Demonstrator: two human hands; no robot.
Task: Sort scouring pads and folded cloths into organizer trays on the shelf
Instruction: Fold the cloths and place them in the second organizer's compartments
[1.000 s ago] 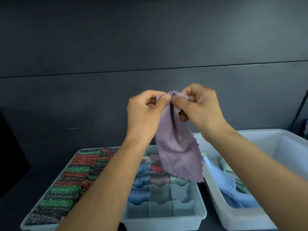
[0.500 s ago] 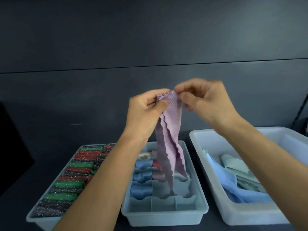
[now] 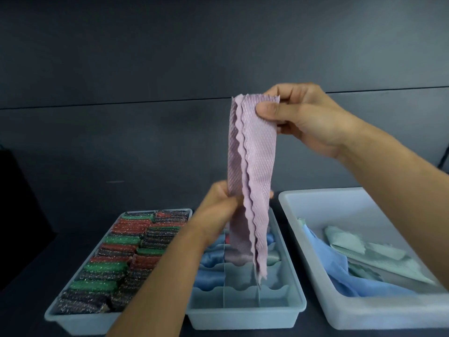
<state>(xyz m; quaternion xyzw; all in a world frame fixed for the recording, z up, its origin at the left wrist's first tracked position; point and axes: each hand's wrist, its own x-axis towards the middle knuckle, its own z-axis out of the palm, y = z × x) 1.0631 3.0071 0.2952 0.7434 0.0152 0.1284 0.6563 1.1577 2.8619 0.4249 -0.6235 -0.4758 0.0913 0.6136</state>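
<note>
Your right hand (image 3: 308, 117) is pinching the top of one lilac cloth (image 3: 252, 171); your left hand (image 3: 220, 210) is gripping it lower down. Three trays are sitting below your hands: pads (image 3: 116, 261), divided (image 3: 289, 288), loose cloths (image 3: 315, 276).

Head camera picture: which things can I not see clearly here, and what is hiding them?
- Divided tray, head view: its back compartments are hidden by the hanging purple cloth and the left hand.
- Scouring pad tray: its right side is covered by the left forearm.
- White bin: cut off by the right edge; the right forearm hides part of its cloths.
- Right hand: its fingers behind the cloth are hidden.
</note>
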